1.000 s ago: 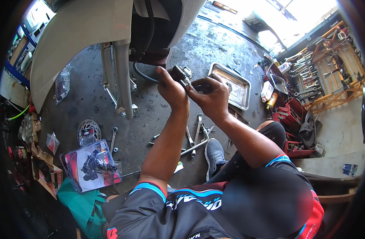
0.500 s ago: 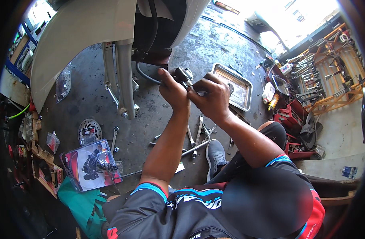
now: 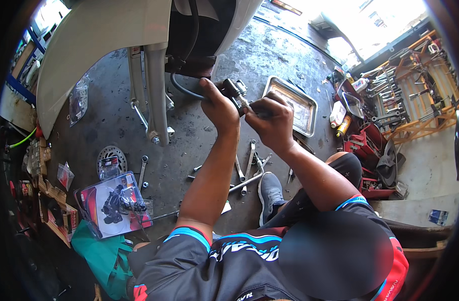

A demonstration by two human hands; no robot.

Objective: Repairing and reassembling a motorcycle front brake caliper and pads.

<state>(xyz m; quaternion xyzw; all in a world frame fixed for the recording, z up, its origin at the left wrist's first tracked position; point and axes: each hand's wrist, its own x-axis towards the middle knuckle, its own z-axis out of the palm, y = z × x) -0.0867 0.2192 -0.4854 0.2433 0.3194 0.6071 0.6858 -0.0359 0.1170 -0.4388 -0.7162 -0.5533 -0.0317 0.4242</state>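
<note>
A small black and silver brake caliper is gripped in my left hand, thumb raised and fingers mostly hidden behind it. A dark hose runs from the vehicle to the caliper area. My right hand is closed, with thumb and forefinger pinched at a silver pin-like part at the caliper's right side. Its other fingers are curled, and whether they hold anything else is hidden. Both hands are just right of the grey fork leg and below the pale body panel.
A metal tray lies beyond my right hand. Spanners and a long bar lie by my shoe. At left are a brake disc, a blister pack and a green bag. A tool rack stands at right.
My right hand has shifted slightly right and down, its fingers still at the caliper. The caliper is turned a little and shows more of its silver part. My left hand keeps its hold.
</note>
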